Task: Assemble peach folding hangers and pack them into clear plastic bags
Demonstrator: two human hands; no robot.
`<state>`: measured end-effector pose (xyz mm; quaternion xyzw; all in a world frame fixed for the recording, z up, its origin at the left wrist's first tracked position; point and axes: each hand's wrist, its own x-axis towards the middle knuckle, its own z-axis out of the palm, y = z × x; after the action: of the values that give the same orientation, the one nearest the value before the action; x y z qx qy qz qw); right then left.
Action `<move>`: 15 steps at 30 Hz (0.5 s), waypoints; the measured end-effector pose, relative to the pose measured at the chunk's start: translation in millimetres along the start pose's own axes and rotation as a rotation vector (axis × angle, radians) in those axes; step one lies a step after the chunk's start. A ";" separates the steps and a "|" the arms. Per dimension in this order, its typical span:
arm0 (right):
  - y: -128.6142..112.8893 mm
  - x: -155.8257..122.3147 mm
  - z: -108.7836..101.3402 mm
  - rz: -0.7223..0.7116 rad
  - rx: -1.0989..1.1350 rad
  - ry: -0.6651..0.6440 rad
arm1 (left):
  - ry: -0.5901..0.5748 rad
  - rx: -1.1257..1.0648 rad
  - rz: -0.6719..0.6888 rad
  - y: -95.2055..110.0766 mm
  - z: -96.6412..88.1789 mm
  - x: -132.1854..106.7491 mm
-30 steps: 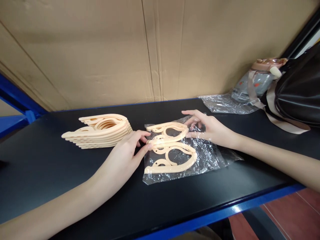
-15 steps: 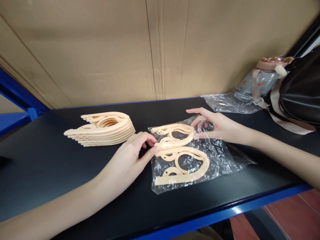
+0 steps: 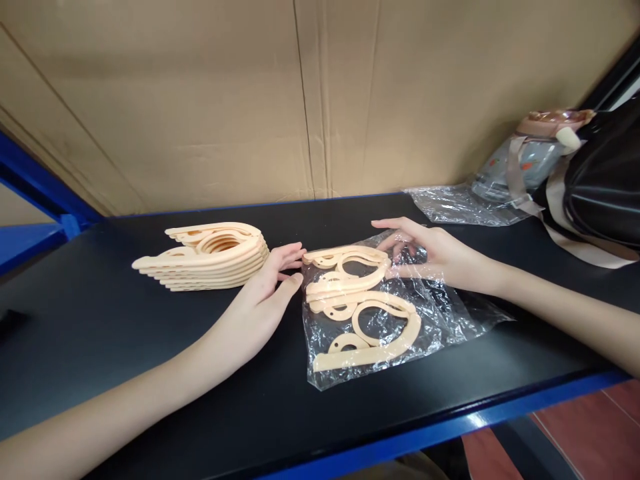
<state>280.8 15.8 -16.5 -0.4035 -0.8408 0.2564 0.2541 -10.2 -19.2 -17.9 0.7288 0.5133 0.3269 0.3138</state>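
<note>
Two pale beige folding hangers [image 3: 387, 343] lie side by side inside a clear plastic bag [image 3: 443, 327] on the black shelf. My right hand [image 3: 425, 253] is at the rounded end of the farther hanger, thumb and curled fingers closed on it, the index finger stretched out above. Shiny film covers part of those fingers. My left hand [image 3: 273, 283] is open, its fingers pointing at the bag's left edge; whether the tips touch the bag I cannot tell. Just behind it on the left stands a neat stack of matching folding hangers [image 3: 210, 257].
A brown cardboard sheet [image 3: 210, 100] forms the back. At the right rear, a clear bottle [image 3: 525, 160] with a strap leans by a dark shiny bag [image 3: 610, 180], and another plastic bag [image 3: 455, 205] lies flat. The blue shelf edge [image 3: 450, 430] runs along the front.
My left hand has let go of the hanger ends at the bag's left side and drawn back slightly left, its fingers straightening. My right hand stays at the same hanger end.
</note>
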 end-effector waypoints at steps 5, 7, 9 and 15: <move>-0.5 0.7 1.3 -0.009 -0.014 0.003 | -0.009 0.043 0.052 -3.9 -1.0 -0.5; -0.1 1.1 1.3 -0.005 -0.022 0.002 | -0.033 0.047 0.082 -5.4 -2.5 -0.3; 0.9 1.5 1.0 -0.005 -0.024 -0.003 | -0.060 0.036 0.096 -6.7 -4.7 0.8; 3.0 3.0 -1.0 0.001 -0.026 -0.011 | -0.095 0.052 0.149 -8.6 -8.4 2.0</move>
<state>281.4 20.0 -17.0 -0.4058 -0.8451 0.2480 0.2440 -21.0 -13.9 -19.5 0.7876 0.4504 0.3010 0.2937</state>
